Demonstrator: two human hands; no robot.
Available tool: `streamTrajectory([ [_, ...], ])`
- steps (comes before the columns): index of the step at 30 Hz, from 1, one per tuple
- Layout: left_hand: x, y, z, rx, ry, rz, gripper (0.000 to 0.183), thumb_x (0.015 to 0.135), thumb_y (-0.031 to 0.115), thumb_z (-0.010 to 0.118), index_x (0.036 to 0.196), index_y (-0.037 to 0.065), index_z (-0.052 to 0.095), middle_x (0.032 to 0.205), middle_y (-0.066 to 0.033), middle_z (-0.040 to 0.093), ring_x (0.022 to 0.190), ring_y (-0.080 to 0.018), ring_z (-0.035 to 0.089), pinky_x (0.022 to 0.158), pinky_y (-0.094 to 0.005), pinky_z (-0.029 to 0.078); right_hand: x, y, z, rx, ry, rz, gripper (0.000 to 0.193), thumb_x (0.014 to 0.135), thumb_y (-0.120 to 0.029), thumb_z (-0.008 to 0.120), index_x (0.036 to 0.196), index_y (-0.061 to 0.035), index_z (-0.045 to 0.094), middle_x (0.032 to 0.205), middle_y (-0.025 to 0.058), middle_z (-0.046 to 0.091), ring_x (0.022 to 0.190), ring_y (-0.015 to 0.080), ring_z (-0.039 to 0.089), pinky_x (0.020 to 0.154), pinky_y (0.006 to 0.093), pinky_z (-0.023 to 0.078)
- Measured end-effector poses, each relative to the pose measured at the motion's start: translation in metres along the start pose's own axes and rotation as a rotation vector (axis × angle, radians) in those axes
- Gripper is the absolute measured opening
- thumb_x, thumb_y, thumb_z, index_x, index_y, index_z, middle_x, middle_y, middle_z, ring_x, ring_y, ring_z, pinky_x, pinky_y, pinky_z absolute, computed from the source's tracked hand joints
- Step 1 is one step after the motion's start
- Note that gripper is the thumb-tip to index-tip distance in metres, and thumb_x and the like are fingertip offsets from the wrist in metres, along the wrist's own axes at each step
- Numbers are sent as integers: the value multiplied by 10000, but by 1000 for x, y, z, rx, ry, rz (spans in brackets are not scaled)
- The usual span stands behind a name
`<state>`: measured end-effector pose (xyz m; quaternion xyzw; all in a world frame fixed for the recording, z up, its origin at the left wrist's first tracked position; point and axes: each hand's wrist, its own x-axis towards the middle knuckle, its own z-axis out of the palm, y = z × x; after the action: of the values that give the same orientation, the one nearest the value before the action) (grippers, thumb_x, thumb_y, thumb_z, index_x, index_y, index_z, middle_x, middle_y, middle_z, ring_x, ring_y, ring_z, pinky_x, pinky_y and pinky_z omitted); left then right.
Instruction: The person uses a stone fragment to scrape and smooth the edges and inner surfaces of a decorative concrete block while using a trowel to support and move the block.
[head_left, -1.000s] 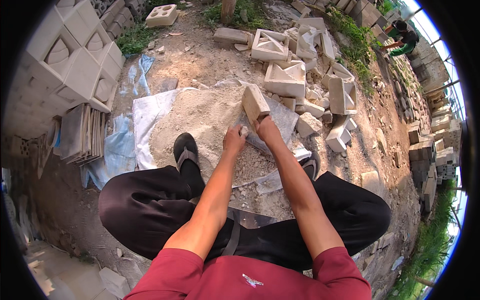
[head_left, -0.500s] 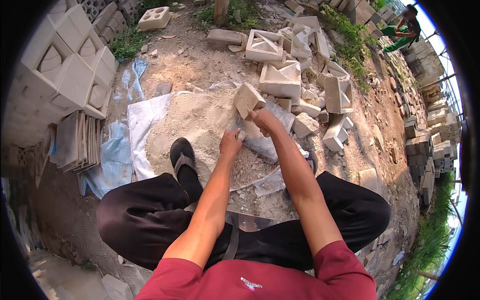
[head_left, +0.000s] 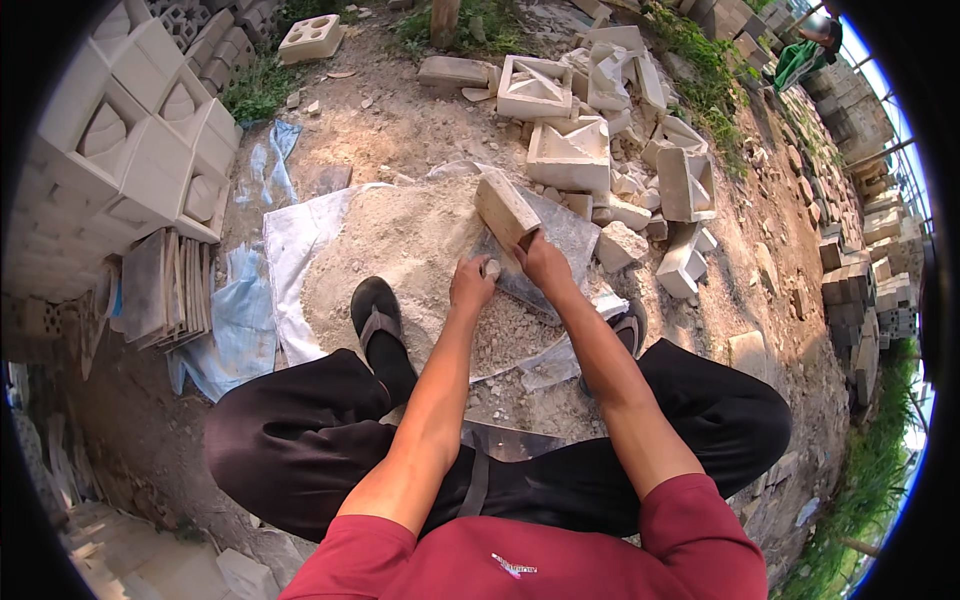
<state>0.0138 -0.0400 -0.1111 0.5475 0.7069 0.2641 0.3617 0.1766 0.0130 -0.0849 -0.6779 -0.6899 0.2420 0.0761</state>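
Observation:
My right hand (head_left: pixel 546 262) is closed at the near end of a pale, brick-shaped block (head_left: pixel 506 207), which tilts up over a flat grey slab (head_left: pixel 565 235). Whether the block has a handle is hidden by my fingers. To its left, my left hand (head_left: pixel 470 284) is closed around a small pale chunk (head_left: pixel 491 269), close above the slab's left edge. Beneath both hands lies a heap of crushed, sandy rubble (head_left: pixel 395 235) on a white sheet (head_left: pixel 292 240).
Broken moulded blocks (head_left: pixel 568 155) and loose chunks (head_left: pixel 621 246) pile up beyond my right hand. Whole blocks (head_left: pixel 150 165) are stacked at left, above thin upright boards (head_left: pixel 165 290). My sandalled feet (head_left: pixel 377 312) flank the heap. Another person (head_left: pixel 808 52) is at the far right.
The block in my right hand has turned, showing its long narrow side, and my right hand has come slightly lower. My left hand still holds the chunk. The far person has bent over.

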Motion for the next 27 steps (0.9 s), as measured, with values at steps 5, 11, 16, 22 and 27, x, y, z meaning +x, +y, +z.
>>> streamTrajectory([
  [5, 9, 2, 11, 12, -34, -9, 415, 793, 198, 688, 1199, 131, 634, 1151, -177, 563, 1079, -339, 574, 926, -405, 473, 26, 7, -28, -26, -50, -12, 691, 891, -496, 573, 1211, 106, 458, 975, 346, 627, 967, 459, 620, 815, 493, 511],
  [11, 4, -6, 7, 41, -64, -60, 425, 809, 230, 655, 1217, 117, 618, 1177, -164, 551, 1093, -341, 568, 931, -417, 471, 3, 7, -28, -71, -52, -20, 651, 908, -489, 546, 1240, 61, 442, 961, 356, 624, 948, 478, 619, 813, 487, 517],
  [16, 9, -7, 12, 54, 37, 23, 404, 747, 176, 675, 1144, 100, 667, 1051, -194, 610, 996, -339, 606, 877, -401, 491, 0, 18, -14, 63, 65, 93, 655, 927, -491, 518, 1135, 127, 452, 899, 347, 635, 864, 465, 642, 722, 516, 520],
  [22, 6, -10, 9, 53, -42, -42, 424, 784, 192, 627, 1203, 132, 627, 1139, -173, 555, 1050, -365, 579, 908, -426, 478, 9, 26, -47, -8, -58, 36, 729, 899, -505, 553, 1202, 148, 438, 976, 360, 620, 938, 491, 614, 792, 483, 518],
  [27, 6, 2, 15, 54, -41, -55, 409, 783, 205, 647, 1186, 135, 633, 1108, -160, 556, 1031, -354, 586, 894, -424, 481, -7, 40, -26, 11, 26, 86, 714, 909, -475, 552, 1241, 141, 412, 960, 353, 621, 863, 479, 633, 758, 509, 519],
])
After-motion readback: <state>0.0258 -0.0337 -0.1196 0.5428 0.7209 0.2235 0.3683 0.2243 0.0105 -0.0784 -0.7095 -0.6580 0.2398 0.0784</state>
